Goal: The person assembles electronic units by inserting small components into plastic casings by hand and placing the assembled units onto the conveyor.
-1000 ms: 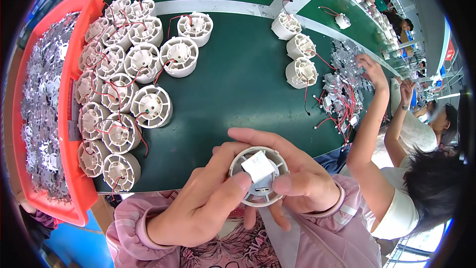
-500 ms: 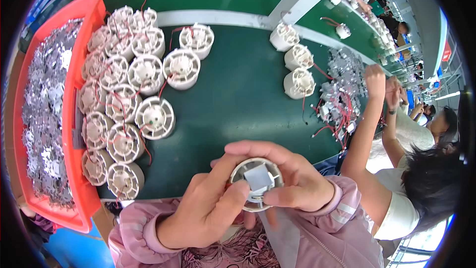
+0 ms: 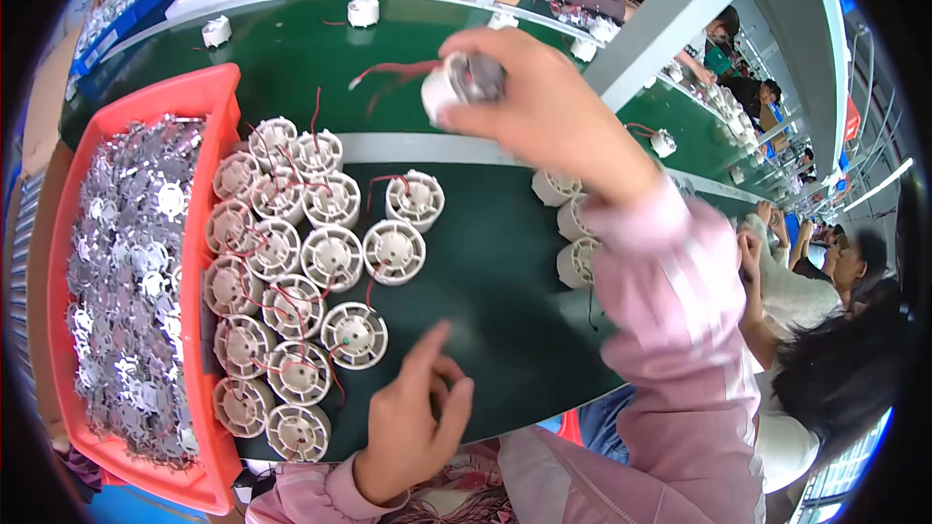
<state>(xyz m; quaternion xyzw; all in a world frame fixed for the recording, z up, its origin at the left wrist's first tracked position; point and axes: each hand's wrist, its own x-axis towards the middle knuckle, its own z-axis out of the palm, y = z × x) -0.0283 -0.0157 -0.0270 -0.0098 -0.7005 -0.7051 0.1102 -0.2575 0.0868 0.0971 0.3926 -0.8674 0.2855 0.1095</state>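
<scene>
Since the earlier frame, the right hand (image 3: 534,107) has swung up and outward with the white housing (image 3: 440,97), away from the person's chest, and the left hand (image 3: 413,427) has parted from it, down over the near edge of the surface (image 3: 476,330). The right fingers pinch the housing by its sides, thumb below and forefinger above, so it hangs tilted over the green strip (image 3: 291,73) past the pale rail (image 3: 417,147). The left fingers are loosely spread, holding nothing.

What would worry me is that grip. The hand is blurred, so it looks quick, and a fingertip hold on a round wall could slip. The grey part (image 3: 484,78) inside faces sideways toward the palm; I can't tell how firmly it sits, and if it is loose, the tilt could tip it out. The red lead (image 3: 398,68) trails free to the left of those fingers and could catch on something or get trapped underneath.

Below the right fingers, the sleeve (image 3: 670,301) passes close by 3 housings (image 3: 577,262), and a low elbow might knock them. Beyond the left fingers, leads cross between the clustered housings (image 3: 333,257); lifting 1 could drag its neighbour.
</scene>
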